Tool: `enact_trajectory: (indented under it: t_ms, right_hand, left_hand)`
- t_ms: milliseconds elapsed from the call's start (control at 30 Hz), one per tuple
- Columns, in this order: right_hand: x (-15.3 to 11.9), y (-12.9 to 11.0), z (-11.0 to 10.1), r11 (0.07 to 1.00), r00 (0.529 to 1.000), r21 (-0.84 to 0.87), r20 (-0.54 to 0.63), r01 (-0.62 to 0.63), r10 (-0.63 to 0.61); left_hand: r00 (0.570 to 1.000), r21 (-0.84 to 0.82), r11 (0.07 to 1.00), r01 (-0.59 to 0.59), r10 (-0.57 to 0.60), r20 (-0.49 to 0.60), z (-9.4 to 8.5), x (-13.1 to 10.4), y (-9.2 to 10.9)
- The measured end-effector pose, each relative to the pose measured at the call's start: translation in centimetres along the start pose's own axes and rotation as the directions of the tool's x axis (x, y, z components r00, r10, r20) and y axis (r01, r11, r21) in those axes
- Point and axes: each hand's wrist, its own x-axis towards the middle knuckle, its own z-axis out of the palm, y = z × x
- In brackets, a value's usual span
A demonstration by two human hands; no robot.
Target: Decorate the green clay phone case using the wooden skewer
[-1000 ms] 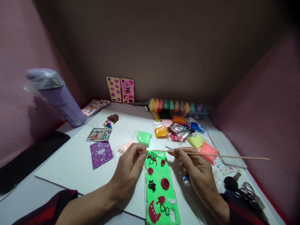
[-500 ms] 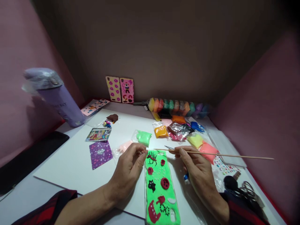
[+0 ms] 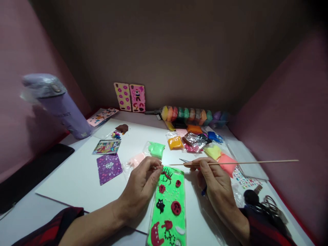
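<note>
A bright green clay-covered phone case (image 3: 170, 198) lies before me, decorated with red and black clay shapes and tiny beads. My left hand (image 3: 143, 188) is pinched at its top left corner; whatever sits between thumb and finger is too small to make out. In my right hand (image 3: 215, 184), right of the case, is a long thin wooden skewer (image 3: 256, 162), held nearly level. Its tip points at my left fingertips, a short gap away. A pointed metal tip (image 3: 183, 160) and a blue end (image 3: 204, 190) also stick out of that hand, from a tool mostly hidden.
Behind the hands lie clay packets, among them light green (image 3: 156, 149), orange (image 3: 175, 142) and coral (image 3: 227, 164). Loose gems (image 3: 244, 179) and keys (image 3: 270, 203) are at right. Purple card (image 3: 109, 169) and lilac bottle (image 3: 66, 109) stand left. Two decorated cases (image 3: 129, 97) lean against the wall.
The case's lower end has swung left, so it now lies slanted. The skewer's tip has drawn slightly right from my left fingers, and its far end has risen.
</note>
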Motion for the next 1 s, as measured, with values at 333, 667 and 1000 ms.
enact_trajectory:
  t_ms: [333,667,1000]
  right_hand:
    - [0.33,0.5,0.02,0.99,0.996,0.107,0.018,-0.094,0.092]
    - [0.37,0.36,0.0,0.992,0.997,0.101,0.027,-0.08,0.078]
    - [0.39,0.38,-0.03,0.991,0.997,0.105,0.033,-0.078,0.075]
  left_hand:
    - [1.0,-0.006,1.0,0.008,-0.007,0.028,0.07,0.11,0.03]
    - [0.999,-0.013,1.0,0.006,-0.005,0.035,0.02,0.03,0.09]
    - [0.999,-0.021,1.0,0.013,-0.012,0.034,-0.01,0.08,0.14]
